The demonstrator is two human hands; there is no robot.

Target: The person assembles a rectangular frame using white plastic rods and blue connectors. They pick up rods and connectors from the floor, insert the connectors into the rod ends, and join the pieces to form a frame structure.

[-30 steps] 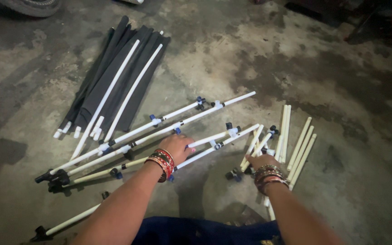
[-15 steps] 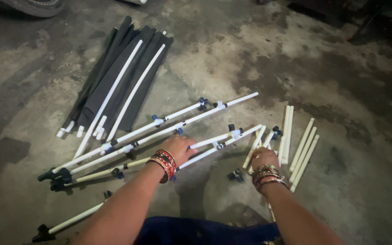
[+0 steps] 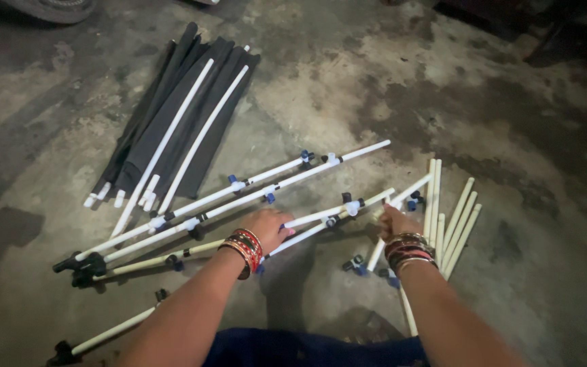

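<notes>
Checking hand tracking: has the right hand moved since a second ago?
Yes, slightly. The right hand has edged forward along the loose cream rods lying on the concrete floor, toward their far ends.

Dim scene, light falling from above onto the mid floor [image 3: 388,81]; corners sink into dark, far right nearly black. White rods [image 3: 239,197] glare slightly. Soft shadow under the near forearms. Mild grain, slight softness at edges; centre reasonably sharp.
</notes>
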